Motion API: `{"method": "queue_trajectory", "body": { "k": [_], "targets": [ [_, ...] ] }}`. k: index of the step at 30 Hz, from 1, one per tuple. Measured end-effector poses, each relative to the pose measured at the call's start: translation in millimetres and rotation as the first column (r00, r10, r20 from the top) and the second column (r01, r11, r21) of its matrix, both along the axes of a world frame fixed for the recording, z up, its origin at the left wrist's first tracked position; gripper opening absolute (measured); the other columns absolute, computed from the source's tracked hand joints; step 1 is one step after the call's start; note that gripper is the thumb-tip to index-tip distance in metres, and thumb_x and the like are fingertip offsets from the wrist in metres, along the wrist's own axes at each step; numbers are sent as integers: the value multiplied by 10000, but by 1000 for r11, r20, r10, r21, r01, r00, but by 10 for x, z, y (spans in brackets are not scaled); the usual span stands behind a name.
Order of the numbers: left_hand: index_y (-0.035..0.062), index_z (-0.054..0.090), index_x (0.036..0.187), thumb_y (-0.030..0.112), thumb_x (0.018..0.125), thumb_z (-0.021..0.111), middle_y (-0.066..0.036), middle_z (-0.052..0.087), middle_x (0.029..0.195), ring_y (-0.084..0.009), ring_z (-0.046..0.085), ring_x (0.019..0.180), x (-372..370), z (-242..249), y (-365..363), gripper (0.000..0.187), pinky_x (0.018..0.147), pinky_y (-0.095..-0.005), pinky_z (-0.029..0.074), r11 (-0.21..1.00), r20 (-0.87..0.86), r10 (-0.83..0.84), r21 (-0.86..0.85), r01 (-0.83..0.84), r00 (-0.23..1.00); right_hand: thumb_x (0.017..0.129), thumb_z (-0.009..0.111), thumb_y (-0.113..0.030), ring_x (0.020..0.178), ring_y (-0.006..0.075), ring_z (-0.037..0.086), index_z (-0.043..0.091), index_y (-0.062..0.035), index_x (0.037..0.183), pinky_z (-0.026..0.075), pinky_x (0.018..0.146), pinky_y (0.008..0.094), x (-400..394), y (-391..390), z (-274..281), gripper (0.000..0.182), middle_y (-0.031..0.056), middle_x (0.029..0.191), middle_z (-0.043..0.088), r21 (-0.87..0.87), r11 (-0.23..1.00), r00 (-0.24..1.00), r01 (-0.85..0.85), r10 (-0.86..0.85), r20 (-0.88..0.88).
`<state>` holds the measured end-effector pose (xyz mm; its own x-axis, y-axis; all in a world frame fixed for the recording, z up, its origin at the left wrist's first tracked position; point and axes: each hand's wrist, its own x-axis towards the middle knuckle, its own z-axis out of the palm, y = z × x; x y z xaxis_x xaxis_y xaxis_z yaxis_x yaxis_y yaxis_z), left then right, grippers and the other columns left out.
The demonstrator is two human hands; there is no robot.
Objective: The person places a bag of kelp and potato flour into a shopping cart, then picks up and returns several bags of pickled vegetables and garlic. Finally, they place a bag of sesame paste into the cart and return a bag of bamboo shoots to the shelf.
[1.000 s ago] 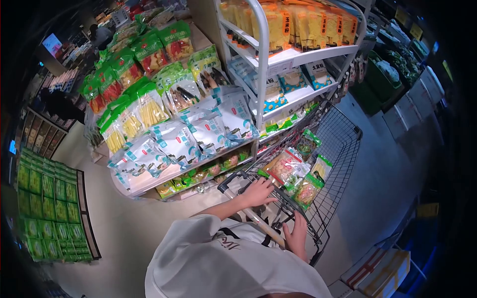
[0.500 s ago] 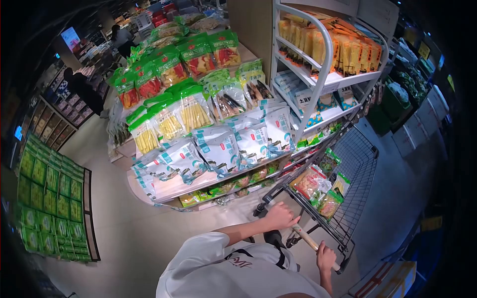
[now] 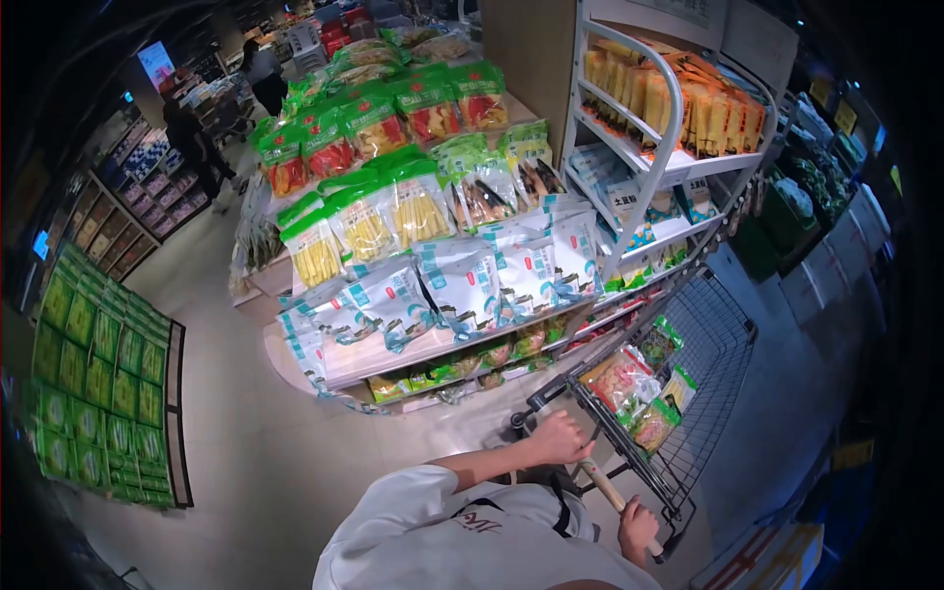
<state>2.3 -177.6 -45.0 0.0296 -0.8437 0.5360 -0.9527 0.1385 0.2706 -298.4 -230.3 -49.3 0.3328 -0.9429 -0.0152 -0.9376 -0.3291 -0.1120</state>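
My left hand [image 3: 560, 438] is wrapped round the pale bar handle [image 3: 603, 482] of a shopping cart. Lower along that bar, my right hand [image 3: 639, 527] also grips it, near its end. The dark wire shopping cart [image 3: 723, 339] extends away to the upper right. Several packaged foods lie in it: a red and clear bag [image 3: 621, 380], a green-topped packet [image 3: 654, 428], a slim pack of pale sticks [image 3: 678, 389] and a dark green pack [image 3: 661, 341].
Left of the cart stands a tiered display with white and blue bags [image 3: 457, 285] and green-topped bags [image 3: 423, 206]. A white metal rack [image 3: 672, 108] holds orange packets [image 3: 723, 123]. Green packs [image 3: 98, 374] fill a low stand at left. Two people [image 3: 192, 147] are in the background.
The shelves and cart have shifted slightly right in the view. Both hands stay on the handle. In the background, the person in dark clothes shows more fully.
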Motion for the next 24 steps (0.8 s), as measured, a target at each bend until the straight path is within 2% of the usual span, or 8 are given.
{"method": "queue_trajectory", "body": {
  "k": [5,8,12,15,18,20,22,24],
  "targets": [
    [103,618,527,343,848,614,-42,605,550,-218,600,559,-91,-89,24,401,624,-343,434,998,66,35,-56,-31,997,999,455,-379,606,421,657,723,-33,688,523,608,514,-127,31,-89,537,221,629,648,-21,999,999,-37,38,39],
    [110,621,526,359,857,590,-45,611,553,-227,601,552,-154,-86,16,415,624,-347,435,996,123,41,74,-50,992,1006,447,-364,615,416,661,727,-45,710,524,606,512,-208,49,-8,517,215,642,655,7,998,995,-69,69,66],
    [109,630,534,357,866,575,-71,618,562,-240,610,561,-312,6,70,419,636,-365,437,993,96,79,76,-86,992,1028,388,-380,646,431,657,714,-62,753,514,638,528,-344,83,131,533,213,677,662,-5,991,985,-133,133,109],
    [104,636,543,349,868,575,-76,614,562,-245,618,578,-461,65,139,411,654,-373,434,988,106,99,108,-110,989,1031,389,-359,638,432,653,699,-63,780,514,622,525,-463,132,296,497,212,673,659,24,981,966,-192,184,180],
    [98,635,549,333,871,574,-73,616,572,-242,617,602,-683,107,215,403,675,-372,429,978,89,150,134,-161,985,1033,389,-347,636,429,654,690,-68,792,518,609,520,-627,144,261,476,208,673,659,-21,973,957,-230,230,179],
    [89,631,553,313,872,571,-73,618,583,-244,611,619,-819,65,281,395,685,-369,424,983,74,170,56,-174,983,1022,405,-343,622,418,656,690,-73,805,515,591,517,-734,116,218,449,197,675,664,-6,967,949,-255,251,191],
    [71,638,556,292,872,564,-79,623,589,-253,599,622,-967,76,355,393,690,-375,417,975,49,213,48,-216,976,1015,416,-339,611,408,658,689,-76,801,516,579,513,-857,228,178,435,191,673,665,-5,966,950,-260,256,181],
    [72,645,556,290,873,561,-82,624,584,-251,600,622,-1086,77,434,394,698,-374,415,969,53,225,91,-229,973,1012,421,-335,603,400,661,687,-79,782,521,574,508,-936,249,217,436,190,669,664,-63,967,956,-248,254,144]
  ]
}}
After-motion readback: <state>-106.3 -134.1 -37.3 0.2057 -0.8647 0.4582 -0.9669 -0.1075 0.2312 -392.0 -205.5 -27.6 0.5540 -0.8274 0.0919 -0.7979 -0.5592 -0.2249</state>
